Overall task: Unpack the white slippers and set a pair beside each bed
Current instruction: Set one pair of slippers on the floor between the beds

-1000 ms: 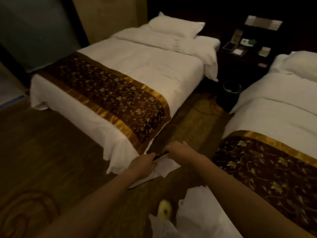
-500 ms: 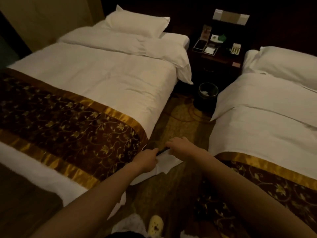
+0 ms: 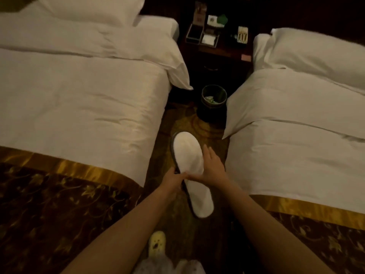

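- While held over the aisle carpet [image 3: 178, 123] between the left bed [image 3: 83, 99] and the right bed [image 3: 296, 135], slipper [image 3: 189, 155] pointing toe-first toward the bin [image 3: 214, 95] and the nightstand [image 3: 217, 56].
- Left hand [image 3: 174, 179] closed on the slipper's dark edge at mid-length, thumb over the rim.
- Right hand [image 3: 212, 167] laid flat on the white upper, fingers spread, pressing rather than pinching.
- Possibly two slippers stacked sole to sole; cannot tell from here.
- Best done by peeling apart at the heel if stacked, keeping the left pinch firm so nothing drops.
- Then lowering sole-down to the carpet just beside one bed, toe away from it, mate placed touching alongside.
- Soft and light, likely to flop; worth supporting the heel end, hanging free near the yellow shoe [image 3: 157, 243].
- Keep clear of the bin.
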Demonstrator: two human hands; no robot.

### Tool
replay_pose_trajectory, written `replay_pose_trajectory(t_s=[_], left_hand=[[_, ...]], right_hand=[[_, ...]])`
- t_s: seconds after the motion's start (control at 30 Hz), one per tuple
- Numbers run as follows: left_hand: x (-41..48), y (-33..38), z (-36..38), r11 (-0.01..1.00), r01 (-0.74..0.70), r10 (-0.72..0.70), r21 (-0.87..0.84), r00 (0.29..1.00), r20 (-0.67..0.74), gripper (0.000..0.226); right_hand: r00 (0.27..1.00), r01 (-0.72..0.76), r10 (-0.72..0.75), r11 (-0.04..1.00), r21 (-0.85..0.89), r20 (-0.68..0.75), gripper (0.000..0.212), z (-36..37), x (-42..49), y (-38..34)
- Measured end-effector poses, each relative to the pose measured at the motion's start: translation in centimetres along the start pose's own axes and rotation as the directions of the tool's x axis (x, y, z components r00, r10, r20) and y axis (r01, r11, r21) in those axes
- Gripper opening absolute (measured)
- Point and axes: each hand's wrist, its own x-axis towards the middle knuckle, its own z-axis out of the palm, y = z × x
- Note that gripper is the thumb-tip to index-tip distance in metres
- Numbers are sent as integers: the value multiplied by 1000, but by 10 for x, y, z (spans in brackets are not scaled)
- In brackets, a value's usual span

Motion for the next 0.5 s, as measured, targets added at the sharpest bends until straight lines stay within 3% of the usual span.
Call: replay_pose_trajectory(t_s=[0.1, 0.17, 0.33, 0.5], left_hand=[[59, -22, 21, 970, 104, -99, -222, 995, 33, 46], [112, -46, 34, 946, 137, -127, -294, 990, 54, 47], [256, -143, 66, 908, 176, -190, -379, 982, 2, 45], [400, -242, 69, 904, 148, -179, -401, 983, -40, 32]], right_hand=[[985, -118, 99, 984, 135, 139, 122, 47, 32, 40], [980, -167, 148, 975, 145, 136, 120, 85, 69, 75], [980, -186, 179, 978, 97, 83, 113, 208, 171, 175], [975, -191, 164, 964, 184, 151, 117, 341, 277, 281]])
